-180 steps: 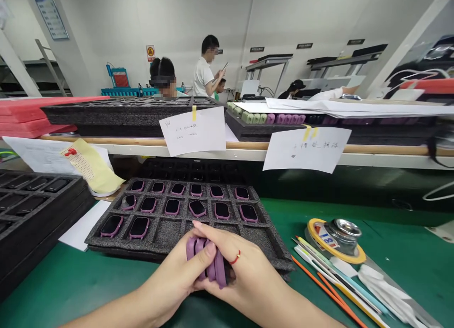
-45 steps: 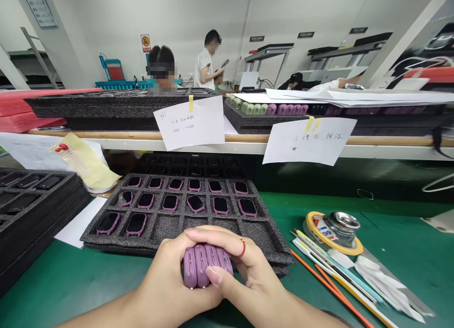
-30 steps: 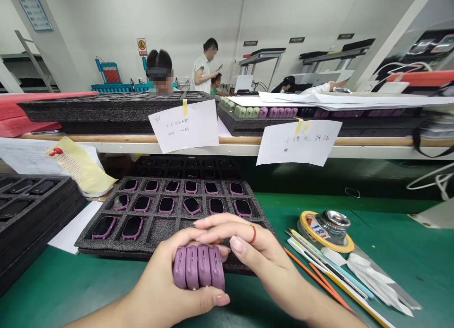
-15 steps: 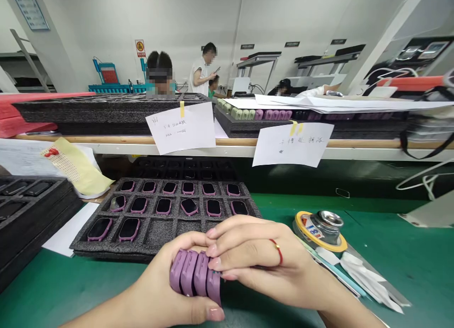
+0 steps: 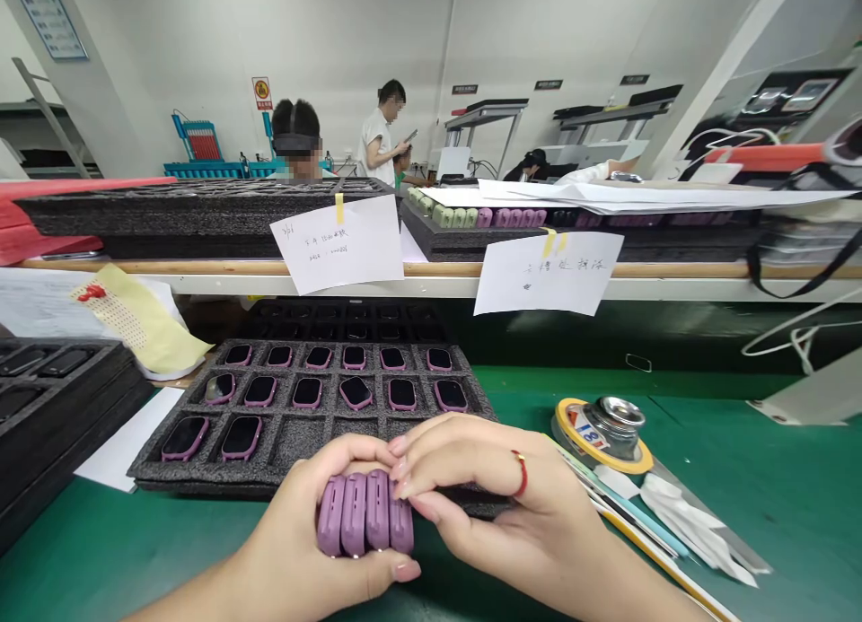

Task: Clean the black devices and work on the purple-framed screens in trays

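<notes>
My left hand is wrapped round a row of several purple smartwatch cases standing side by side, slotted edges facing me. Its thumb runs along their lower edge. From the right, my right hand closes its fingertips and thumb on the rightmost case, partly covering it. Just beyond my hands lies a black foam tray, its pockets holding purple-framed watches with dark screens. Two front-row pockets show bare foam; my hands hide the tray's front right part.
Right of my hands are a yellow-rimmed tape roll with a metal-topped bottle, white tissue and thin sticks. Another foam tray stands left. A shelf edge with taped notes crosses ahead. Several people are beyond it.
The purple cases have tilted in my left hand, so their slotted edges show more fully. My right thumb has come up to the rightmost case. The view has shifted slightly.
</notes>
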The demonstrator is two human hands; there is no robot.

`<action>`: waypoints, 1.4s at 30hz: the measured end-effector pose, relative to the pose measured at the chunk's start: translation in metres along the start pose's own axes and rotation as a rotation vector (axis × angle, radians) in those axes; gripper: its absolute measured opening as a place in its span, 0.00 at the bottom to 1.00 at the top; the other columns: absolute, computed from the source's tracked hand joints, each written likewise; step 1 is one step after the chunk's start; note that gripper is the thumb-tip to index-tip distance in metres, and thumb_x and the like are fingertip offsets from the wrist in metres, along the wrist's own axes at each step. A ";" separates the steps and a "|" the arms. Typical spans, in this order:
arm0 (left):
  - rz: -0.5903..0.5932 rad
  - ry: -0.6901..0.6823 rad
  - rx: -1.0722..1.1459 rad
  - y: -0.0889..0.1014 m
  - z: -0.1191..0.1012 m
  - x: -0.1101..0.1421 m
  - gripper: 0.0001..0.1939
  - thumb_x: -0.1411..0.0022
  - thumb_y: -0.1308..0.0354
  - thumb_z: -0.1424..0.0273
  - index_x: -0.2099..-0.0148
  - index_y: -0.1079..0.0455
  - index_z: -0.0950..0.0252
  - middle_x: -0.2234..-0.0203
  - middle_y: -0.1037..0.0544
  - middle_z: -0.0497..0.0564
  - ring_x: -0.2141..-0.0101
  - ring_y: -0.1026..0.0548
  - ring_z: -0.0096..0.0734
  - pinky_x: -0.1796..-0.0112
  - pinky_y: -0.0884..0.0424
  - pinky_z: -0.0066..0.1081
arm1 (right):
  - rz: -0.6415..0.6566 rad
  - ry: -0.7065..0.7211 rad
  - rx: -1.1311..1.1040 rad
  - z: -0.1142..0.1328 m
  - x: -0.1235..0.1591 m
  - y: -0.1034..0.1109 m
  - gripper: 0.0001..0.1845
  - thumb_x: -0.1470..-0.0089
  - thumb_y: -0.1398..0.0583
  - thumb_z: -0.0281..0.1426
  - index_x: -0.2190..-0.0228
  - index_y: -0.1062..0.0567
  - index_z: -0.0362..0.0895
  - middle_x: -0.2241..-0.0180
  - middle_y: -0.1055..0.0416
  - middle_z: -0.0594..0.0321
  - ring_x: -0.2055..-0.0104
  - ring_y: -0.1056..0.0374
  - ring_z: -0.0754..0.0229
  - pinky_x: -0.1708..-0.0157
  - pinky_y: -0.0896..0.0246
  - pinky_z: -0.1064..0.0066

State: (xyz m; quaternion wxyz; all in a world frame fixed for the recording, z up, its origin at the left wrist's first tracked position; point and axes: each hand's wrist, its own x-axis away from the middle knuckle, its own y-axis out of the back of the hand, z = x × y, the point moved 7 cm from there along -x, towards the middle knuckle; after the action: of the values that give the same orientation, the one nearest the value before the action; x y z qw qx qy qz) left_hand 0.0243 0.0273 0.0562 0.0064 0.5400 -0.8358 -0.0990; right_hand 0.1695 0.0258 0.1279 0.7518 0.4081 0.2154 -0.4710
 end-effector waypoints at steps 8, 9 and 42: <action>-0.231 -0.113 -0.237 0.025 -0.019 0.001 0.21 0.44 0.31 0.72 0.50 0.31 0.53 0.53 0.18 0.44 0.51 0.21 0.31 0.49 0.27 0.25 | -0.134 0.043 0.433 -0.022 0.001 0.017 0.06 0.41 0.37 0.23 0.64 0.22 0.46 0.66 0.19 0.61 0.63 0.23 0.59 0.60 0.27 0.67; -0.276 -0.105 -0.236 0.030 -0.021 0.002 0.20 0.44 0.31 0.72 0.51 0.31 0.54 0.53 0.18 0.45 0.51 0.20 0.32 0.49 0.27 0.26 | -0.111 0.082 0.557 -0.027 0.001 0.015 0.06 0.41 0.38 0.23 0.65 0.22 0.45 0.66 0.19 0.60 0.63 0.23 0.58 0.61 0.28 0.66; -0.055 -0.398 -0.356 0.003 -0.024 0.006 0.28 0.45 0.31 0.78 0.45 0.34 0.53 0.51 0.20 0.45 0.49 0.22 0.34 0.46 0.29 0.29 | 0.088 -0.682 -0.430 -0.058 0.018 -0.028 0.23 0.33 0.48 0.49 0.54 0.26 0.46 0.63 0.21 0.59 0.63 0.22 0.58 0.63 0.25 0.67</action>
State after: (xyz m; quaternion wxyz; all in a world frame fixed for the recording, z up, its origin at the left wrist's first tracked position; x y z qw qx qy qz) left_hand 0.0215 0.0189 0.0795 -0.0658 0.5226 -0.7751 -0.3490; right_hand 0.1567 0.0571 0.0700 0.8678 0.0706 0.0295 -0.4911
